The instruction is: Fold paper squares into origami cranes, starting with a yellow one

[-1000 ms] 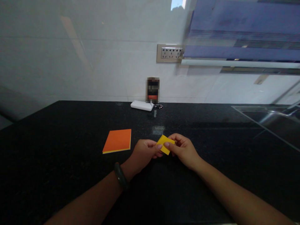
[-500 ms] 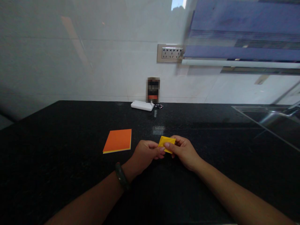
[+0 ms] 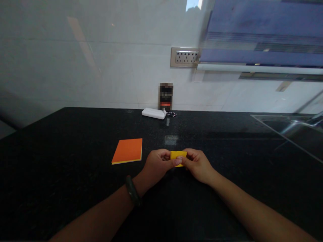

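A small folded piece of yellow paper [image 3: 178, 154] is held between my two hands above the dark counter. My left hand [image 3: 158, 165] pinches its left side, with the thumb lying across the front. From the right, my right hand [image 3: 199, 164] grips the other side, and its thumb tip meets the left thumb near the paper's middle. The fingers behind the paper are mostly hidden. Left of my hands lies a stack of square paper [image 3: 128, 150], orange on top with a yellow edge showing beneath.
The black countertop [image 3: 75, 188] runs back to a tiled wall. A white oblong case [image 3: 153, 113] with a beaded strap lies near the wall, before a small blurred upright item [image 3: 166, 96]. A sink [image 3: 290, 126] is at the right, and a socket panel [image 3: 185, 57] is on the wall.
The yellow paper has turned from a tilted position to nearly level. My left thumb has slid further across its front, and both thumbs now meet there.
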`<state>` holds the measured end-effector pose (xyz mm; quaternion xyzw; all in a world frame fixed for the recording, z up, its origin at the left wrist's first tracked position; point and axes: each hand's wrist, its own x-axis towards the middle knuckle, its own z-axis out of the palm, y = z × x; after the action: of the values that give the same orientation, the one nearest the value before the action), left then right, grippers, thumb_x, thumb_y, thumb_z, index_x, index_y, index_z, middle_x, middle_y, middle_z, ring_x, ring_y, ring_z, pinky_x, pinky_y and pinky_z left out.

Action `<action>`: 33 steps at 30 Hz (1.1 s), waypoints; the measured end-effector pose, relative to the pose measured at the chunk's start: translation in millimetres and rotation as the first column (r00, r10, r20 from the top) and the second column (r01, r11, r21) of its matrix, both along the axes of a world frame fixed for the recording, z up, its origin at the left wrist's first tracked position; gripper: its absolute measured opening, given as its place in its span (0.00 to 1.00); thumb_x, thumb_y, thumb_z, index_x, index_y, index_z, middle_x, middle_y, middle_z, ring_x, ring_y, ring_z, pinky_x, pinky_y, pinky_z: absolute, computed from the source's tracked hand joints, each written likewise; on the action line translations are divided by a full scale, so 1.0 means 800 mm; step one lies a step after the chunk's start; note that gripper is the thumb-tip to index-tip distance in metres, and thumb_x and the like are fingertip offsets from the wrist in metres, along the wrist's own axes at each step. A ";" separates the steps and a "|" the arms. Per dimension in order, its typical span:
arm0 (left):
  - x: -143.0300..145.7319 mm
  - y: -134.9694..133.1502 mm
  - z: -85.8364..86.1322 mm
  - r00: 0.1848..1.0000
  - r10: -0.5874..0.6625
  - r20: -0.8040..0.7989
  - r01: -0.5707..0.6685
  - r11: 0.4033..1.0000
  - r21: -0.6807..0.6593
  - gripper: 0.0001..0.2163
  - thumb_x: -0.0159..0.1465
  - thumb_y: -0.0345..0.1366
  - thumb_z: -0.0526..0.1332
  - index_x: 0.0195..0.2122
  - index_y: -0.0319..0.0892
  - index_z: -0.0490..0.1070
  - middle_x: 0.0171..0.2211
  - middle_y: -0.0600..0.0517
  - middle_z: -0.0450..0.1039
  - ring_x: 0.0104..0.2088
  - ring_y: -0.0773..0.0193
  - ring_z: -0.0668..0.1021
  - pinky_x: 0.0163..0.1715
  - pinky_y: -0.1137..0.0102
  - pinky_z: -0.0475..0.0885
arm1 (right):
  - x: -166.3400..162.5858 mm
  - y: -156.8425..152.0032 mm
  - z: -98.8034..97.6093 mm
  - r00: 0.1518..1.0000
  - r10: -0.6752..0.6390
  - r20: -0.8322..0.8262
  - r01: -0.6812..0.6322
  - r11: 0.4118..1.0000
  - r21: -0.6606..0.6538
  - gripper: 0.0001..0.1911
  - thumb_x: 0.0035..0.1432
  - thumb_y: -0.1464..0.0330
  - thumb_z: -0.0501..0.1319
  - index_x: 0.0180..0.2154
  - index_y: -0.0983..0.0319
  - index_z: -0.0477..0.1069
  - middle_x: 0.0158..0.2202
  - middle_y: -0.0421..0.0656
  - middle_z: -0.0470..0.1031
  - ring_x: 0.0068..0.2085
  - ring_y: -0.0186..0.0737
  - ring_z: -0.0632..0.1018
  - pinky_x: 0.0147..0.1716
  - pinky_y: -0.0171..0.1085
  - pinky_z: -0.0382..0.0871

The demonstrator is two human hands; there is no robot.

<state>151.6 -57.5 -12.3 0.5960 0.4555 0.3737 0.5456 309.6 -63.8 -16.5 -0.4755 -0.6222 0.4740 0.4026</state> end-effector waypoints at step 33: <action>0.002 0.002 0.003 0.992 0.061 0.111 -0.050 0.993 -0.104 0.07 0.48 0.36 0.64 0.22 0.37 0.69 0.20 0.53 0.72 0.22 0.69 0.73 0.24 0.75 0.67 | -0.004 0.001 0.002 1.000 0.003 -0.027 -0.006 0.995 -0.102 0.15 0.47 0.58 0.60 0.23 0.64 0.65 0.17 0.35 0.63 0.16 0.25 0.60 0.14 0.28 0.52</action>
<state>152.9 -56.1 -10.0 0.5324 0.4584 0.3984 0.5896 306.4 -63.3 -15.3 -0.4877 -0.5928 0.5126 0.3847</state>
